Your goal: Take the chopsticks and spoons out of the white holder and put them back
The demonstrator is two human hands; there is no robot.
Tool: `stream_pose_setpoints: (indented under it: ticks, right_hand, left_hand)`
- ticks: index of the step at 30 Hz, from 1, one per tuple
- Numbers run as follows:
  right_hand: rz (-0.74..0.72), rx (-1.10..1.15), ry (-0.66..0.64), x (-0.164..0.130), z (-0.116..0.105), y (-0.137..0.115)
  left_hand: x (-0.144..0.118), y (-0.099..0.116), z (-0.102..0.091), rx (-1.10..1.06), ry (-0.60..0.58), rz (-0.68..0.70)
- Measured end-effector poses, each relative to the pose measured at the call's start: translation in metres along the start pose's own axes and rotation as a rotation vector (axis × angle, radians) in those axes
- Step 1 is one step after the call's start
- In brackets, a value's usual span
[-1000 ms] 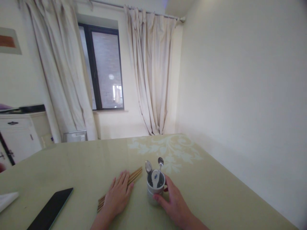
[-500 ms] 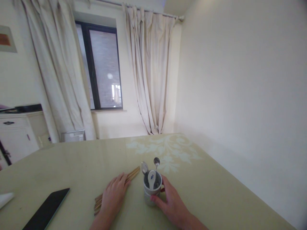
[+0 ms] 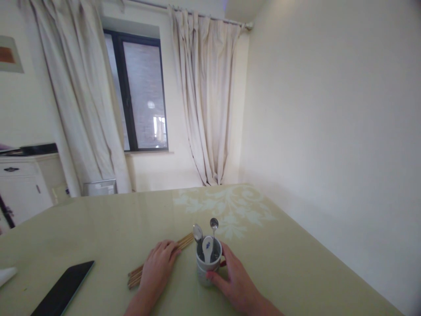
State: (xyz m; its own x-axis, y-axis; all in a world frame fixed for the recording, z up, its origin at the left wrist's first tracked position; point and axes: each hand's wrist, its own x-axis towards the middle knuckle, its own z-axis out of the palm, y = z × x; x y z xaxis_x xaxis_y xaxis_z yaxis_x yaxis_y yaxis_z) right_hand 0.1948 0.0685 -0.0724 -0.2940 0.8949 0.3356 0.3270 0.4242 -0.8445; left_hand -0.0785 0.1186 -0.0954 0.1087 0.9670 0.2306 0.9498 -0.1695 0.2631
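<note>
A bundle of wooden chopsticks (image 3: pixel 135 277) lies slantwise on the table, and my left hand (image 3: pixel 158 266) is closed over its middle. Both ends of the bundle stick out from under the fingers. To the right, an upright grey mug (image 3: pixel 205 273) stands on the tabletop with my right hand (image 3: pixel 237 277) wrapped round its handle side, thumb on the front. Inside the mug are two metal spoons, one leaning left (image 3: pixel 198 232) and one taller (image 3: pixel 214 224), plus a white spoon with a blue mark (image 3: pixel 207 248). Part of the mug's handle is hidden by my fingers.
The green table (image 3: pixel 108 232) carries a dark flat tablet-like object (image 3: pixel 64 289) at left and a white item (image 3: pixel 6 275) at its left edge. A wall (image 3: pixel 329 131) runs along the right side. Curtains (image 3: pixel 207 87) and a window stand behind; a white cabinet (image 3: pixel 23 188) is at far left.
The chopstick bundle has turned slightly under my left hand, its lower left end shifting up a little. My right hand and the mug have barely moved.
</note>
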Motion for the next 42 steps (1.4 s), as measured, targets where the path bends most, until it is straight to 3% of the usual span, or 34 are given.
stream_pose_setpoints:
  ticks: [6,9,12,15,19,24,26,29,34,38,42]
  right_hand:
    - [-0.011,0.018,0.014,0.0,0.001,-0.001]
    - [-0.024,0.005,0.008,-0.001,-0.001,-0.003]
    - [-0.053,-0.023,0.008,-0.001,-0.004,-0.003]
    - [-0.05,-0.04,0.061,0.0,-0.008,0.003]
    - [-0.1,-0.109,0.223,0.005,-0.019,0.007]
    - [-0.271,-0.303,0.42,0.03,-0.041,-0.036]
    - [-0.299,-0.417,0.375,0.049,-0.046,-0.063]
    - [-0.24,-0.62,0.176,0.079,-0.046,-0.095]
    - [-0.105,-0.745,-0.118,0.104,-0.041,-0.107]
    - [-0.147,-0.693,-0.17,0.103,-0.043,-0.109]
    - [-0.236,-0.541,-0.116,0.096,-0.046,-0.123]
  left_hand:
    - [-0.001,0.003,-0.003,-0.054,0.099,0.008]
    - [0.001,0.015,-0.012,-0.292,0.196,0.043]
    - [0.011,0.037,-0.034,-0.606,0.225,-0.006]
    - [0.027,0.058,-0.063,-0.752,0.176,-0.019]
    - [0.043,0.072,-0.096,-0.703,0.084,0.106]
    - [0.046,0.07,-0.096,-0.716,-0.172,0.102]
    - [0.047,0.068,-0.088,-0.779,-0.235,0.103]
    - [0.051,0.069,-0.078,-0.812,-0.213,0.138]
    - [0.054,0.074,-0.073,-0.863,-0.166,0.178]
    - [0.052,0.076,-0.087,-0.985,-0.1,0.147]
    - [0.042,0.088,-0.121,-1.142,-0.028,0.092]
